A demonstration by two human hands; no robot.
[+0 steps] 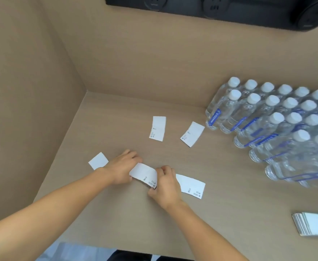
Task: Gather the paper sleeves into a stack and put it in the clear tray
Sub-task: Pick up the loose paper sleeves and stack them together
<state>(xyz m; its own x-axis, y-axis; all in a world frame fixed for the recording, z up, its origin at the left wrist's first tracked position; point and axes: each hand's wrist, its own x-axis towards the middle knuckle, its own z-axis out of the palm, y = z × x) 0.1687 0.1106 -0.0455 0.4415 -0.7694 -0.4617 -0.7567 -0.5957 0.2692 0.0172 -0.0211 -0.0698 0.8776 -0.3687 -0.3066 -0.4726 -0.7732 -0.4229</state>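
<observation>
At the bottom edge of the frame, our two bare forearms reach up and inward over the tan table [116, 219]. Just above centre-bottom, both hands meet on one white paper sleeve [144, 173]. Our left hand [121, 167] pinches the sleeve's left end, fingers curled over the top, thumb under. Our right hand [164, 182] is clamped on its right end, at the corner with the small black print. Sleeve is bowed up between the two grips; whether its underside touches the table, we can't tell.

Just right of our right hand, touching or partly under it, a second sleeve [192, 186] lies flat, print at its lower right corner. Just left of our left wrist, a third sleeve [98, 160] lies flat, blank side showing, lower right part hidden by the wrist.

Lower right of the frame, well apart from the hands: a stack of sleeves [312, 224], fanned edges visible, cut off by the frame edge.

Further up, mid-frame: two more loose sleeves, apart from each other. One [157, 128] sits nearly upright in the picture, the other [192, 134] is tilted right, near the bottles.

Right side, middle of the frame: a block of clear water bottles [278, 127] with white caps and blue labels, packed in rows, running off the right edge.

Tan walls close the left and far sides. Top of the frame: a black panel [220, 11] with round sockets.
</observation>
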